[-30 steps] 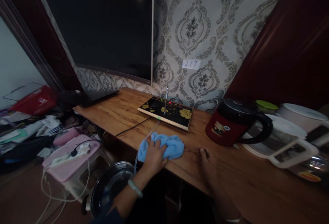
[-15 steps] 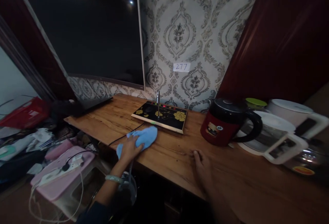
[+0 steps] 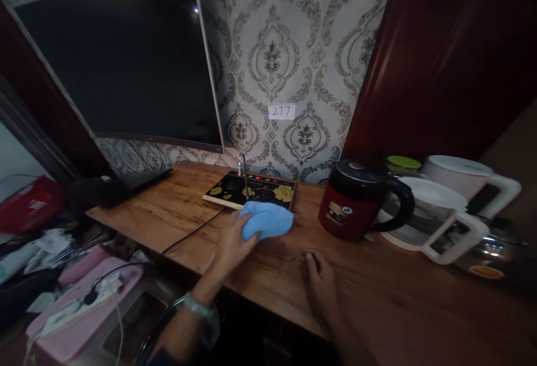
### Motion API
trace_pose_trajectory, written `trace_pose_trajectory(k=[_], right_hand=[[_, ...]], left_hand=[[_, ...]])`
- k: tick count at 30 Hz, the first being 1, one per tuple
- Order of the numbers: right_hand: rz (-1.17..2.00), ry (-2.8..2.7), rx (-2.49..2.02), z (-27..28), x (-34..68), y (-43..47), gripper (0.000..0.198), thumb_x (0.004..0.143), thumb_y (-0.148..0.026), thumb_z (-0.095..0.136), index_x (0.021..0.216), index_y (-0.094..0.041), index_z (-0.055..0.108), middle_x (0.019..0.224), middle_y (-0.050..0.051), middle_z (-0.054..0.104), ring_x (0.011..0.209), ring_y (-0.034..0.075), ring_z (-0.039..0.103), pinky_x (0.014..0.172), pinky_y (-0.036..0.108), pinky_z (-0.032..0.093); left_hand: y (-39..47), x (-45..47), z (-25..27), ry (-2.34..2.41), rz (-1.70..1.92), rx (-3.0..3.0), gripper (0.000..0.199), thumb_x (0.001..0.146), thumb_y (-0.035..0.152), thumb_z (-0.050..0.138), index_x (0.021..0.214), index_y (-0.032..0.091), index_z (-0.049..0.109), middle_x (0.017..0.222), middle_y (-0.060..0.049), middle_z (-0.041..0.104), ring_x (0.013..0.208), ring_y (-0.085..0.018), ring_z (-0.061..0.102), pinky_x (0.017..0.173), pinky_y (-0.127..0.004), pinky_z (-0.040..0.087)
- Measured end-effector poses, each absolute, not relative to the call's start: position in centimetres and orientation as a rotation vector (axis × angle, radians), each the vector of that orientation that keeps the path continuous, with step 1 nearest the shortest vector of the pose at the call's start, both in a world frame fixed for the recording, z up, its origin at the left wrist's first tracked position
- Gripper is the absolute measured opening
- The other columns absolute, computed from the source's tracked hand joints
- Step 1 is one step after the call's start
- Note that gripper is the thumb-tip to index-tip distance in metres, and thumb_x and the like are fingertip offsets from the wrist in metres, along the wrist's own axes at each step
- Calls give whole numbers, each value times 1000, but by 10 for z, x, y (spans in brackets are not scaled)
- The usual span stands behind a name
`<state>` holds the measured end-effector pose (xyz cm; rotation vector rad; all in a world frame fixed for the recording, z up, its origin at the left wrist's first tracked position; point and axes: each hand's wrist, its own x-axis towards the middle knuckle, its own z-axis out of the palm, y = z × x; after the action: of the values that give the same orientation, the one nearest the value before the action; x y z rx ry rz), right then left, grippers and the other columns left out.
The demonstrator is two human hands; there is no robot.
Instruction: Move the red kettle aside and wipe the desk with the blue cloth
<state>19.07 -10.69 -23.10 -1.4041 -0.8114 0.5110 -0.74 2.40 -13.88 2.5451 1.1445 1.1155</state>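
Observation:
My left hand (image 3: 232, 241) grips a folded blue cloth (image 3: 268, 221) just in front of the black panel (image 3: 229, 186) with gold flowers. The cloth covers part of that panel's front edge. A thin curved metal spout (image 3: 244, 165) rises from the panel, and a small red light shows on its back strip. My right hand (image 3: 319, 279) rests on the wooden table (image 3: 268, 268) near its front edge, fingers curled in and nothing visible in them. To the right of the panel stands a red and black electric kettle (image 3: 347, 201), apart from both hands.
A glass pot (image 3: 419, 217) with a white handle, a white jug (image 3: 459, 173) and a metal kettle (image 3: 495, 254) crowd the right side. A black cord (image 3: 193, 230) crosses the table's left part. A pink stool (image 3: 90, 304) with a power strip stands lower left.
My left hand has carried the blue cloth to the right along the table, up to the panel's front edge. My right hand stays at the same spot. The view has shifted slightly.

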Motion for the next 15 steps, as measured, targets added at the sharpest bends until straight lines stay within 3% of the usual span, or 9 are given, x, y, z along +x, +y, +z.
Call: trace_pose_trajectory(k=[3, 7, 11, 15], right_hand=[[556, -779, -1401, -231, 191, -107, 47, 88, -64, 53, 88, -19, 68, 81, 4, 69, 74, 21, 61, 65, 29, 47], [523, -743, -1430, -235, 192, -107, 51, 85, -68, 55, 87, -19, 70, 88, 8, 73, 84, 25, 65, 72, 30, 51], [628, -696, -1403, -242, 190, -107, 52, 85, -69, 55, 86, -19, 70, 84, 7, 71, 75, 22, 65, 63, 28, 51], [661, -747, -1380, -247, 190, -107, 46, 88, -64, 57, 85, -19, 70, 77, 4, 69, 70, 20, 64, 62, 26, 51]], left_hand=[[42, 64, -118, 1199, 867, 2652, 35, 81, 29, 68, 116, 20, 71, 115, -12, 67, 112, -29, 62, 99, -40, 51], [69, 138, -112, 1256, 490, 2782, 38, 84, 34, 67, 119, 20, 69, 121, -13, 64, 115, -30, 59, 102, -41, 47], [102, 178, -112, 1253, 444, 2810, 33, 80, 28, 71, 112, 20, 71, 118, -13, 65, 114, -30, 58, 98, -41, 47], [145, 186, -104, 1367, 541, 2775, 33, 86, 22, 65, 118, 16, 66, 132, -17, 58, 128, -34, 49, 102, -47, 45]])
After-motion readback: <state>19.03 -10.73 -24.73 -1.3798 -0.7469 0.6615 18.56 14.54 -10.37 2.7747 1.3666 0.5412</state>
